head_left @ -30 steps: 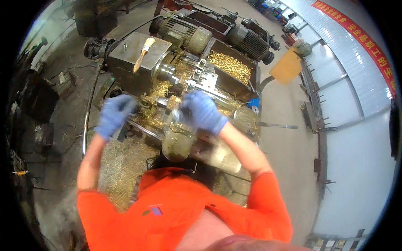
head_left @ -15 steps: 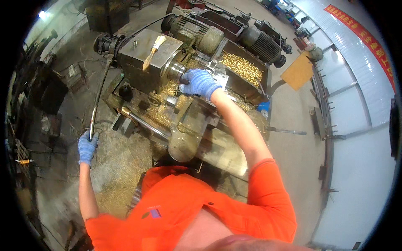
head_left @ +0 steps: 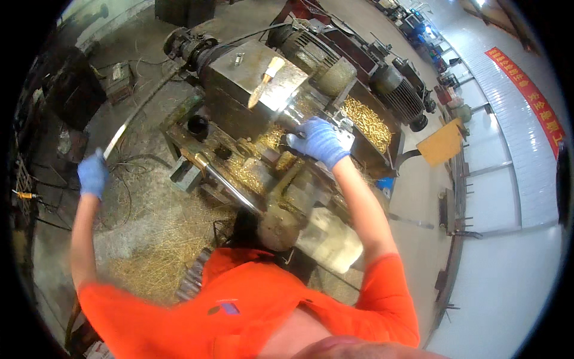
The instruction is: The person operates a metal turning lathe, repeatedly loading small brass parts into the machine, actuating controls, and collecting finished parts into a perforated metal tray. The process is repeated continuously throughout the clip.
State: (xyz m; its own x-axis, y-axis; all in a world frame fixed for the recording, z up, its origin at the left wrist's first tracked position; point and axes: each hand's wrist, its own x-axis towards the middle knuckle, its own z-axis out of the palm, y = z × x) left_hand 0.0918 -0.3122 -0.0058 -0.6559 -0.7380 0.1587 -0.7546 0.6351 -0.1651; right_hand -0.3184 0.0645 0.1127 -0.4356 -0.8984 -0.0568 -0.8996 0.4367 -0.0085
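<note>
My left hand (head_left: 94, 175), in a blue knit glove, is closed round the lower end of a long metal lever (head_left: 140, 109) that runs up to the back of a lathe. My right hand (head_left: 323, 143), gloved alike, is at the round metal chuck (head_left: 292, 116) on the front of the headstock (head_left: 239, 75). Its fingers curl by the chuck with the thumb pointing left; what they hold is hidden. A paintbrush (head_left: 266, 82) with a wooden handle lies on the headstock. Brass chips (head_left: 245, 173) cover the machine bed below the chuck.
A metal bin holds many small brass pieces (head_left: 366, 124) right of the chuck. Electric motors (head_left: 305, 51) stand behind. A bright steel bar (head_left: 233, 191) slants across the front. A pale plastic container (head_left: 329, 240) sits near my body. Brass shavings (head_left: 161, 239) litter the floor at left.
My left hand has swung out left and up with the lever, which now slants more. My right hand stays by the chuck. The whole view has shifted, so the machine appears further right.
</note>
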